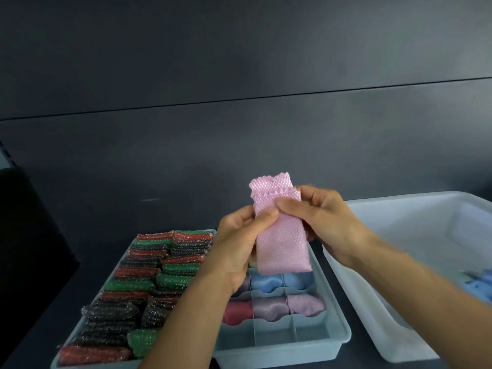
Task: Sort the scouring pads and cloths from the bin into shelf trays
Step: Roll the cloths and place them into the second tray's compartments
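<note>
A pink mesh cloth (279, 235), folded into a narrow strip, hangs upright between both hands above the divided tray (338, 323). My left hand (237, 246) pinches its left edge with thumb and fingers. My right hand (324, 217) grips its upper right part, thumb on the front. In the divided tray's compartments lie rolled cloths: blue (266, 283), mauve (269, 307), pink (306, 304) and red (237, 312). The front row of compartments holds nothing. The left tray (64, 364) is packed with red, green and black scouring pads (149, 283).
A large translucent white bin (399, 262) stands at the right, with a blurred blue cloth (479, 286) at its lower right edge. A dark wall panel rises behind the shelf. A black object (29, 249) sits at the far left.
</note>
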Tool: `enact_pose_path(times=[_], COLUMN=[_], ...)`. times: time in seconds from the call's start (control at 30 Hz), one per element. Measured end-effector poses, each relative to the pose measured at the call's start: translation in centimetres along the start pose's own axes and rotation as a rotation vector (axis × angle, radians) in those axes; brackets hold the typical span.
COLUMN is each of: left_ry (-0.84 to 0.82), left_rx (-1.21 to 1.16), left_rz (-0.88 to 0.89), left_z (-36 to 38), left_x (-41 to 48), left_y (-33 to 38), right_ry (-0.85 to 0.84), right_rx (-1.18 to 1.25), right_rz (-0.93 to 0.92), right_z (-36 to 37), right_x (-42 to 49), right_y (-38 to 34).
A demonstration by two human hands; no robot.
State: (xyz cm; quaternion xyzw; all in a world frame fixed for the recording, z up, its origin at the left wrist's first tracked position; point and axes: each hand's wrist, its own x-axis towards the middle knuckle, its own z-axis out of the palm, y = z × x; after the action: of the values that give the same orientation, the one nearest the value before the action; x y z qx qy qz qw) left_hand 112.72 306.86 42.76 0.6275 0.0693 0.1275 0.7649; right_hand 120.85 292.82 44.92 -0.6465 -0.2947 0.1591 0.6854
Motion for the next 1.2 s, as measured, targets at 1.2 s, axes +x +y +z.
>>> enact_pose_path(times=[1.2], left_ry=[-0.216], left_rx=[-0.017], left_rz=[0.011], left_z=[-8.1], left_x=[-3.9], left_y=[-0.4], right_ry=[-0.317], right_rx=[0.263], right_rz=[0.154], right_z=[4.2], right_x=[-2.1], right_y=[3.1])
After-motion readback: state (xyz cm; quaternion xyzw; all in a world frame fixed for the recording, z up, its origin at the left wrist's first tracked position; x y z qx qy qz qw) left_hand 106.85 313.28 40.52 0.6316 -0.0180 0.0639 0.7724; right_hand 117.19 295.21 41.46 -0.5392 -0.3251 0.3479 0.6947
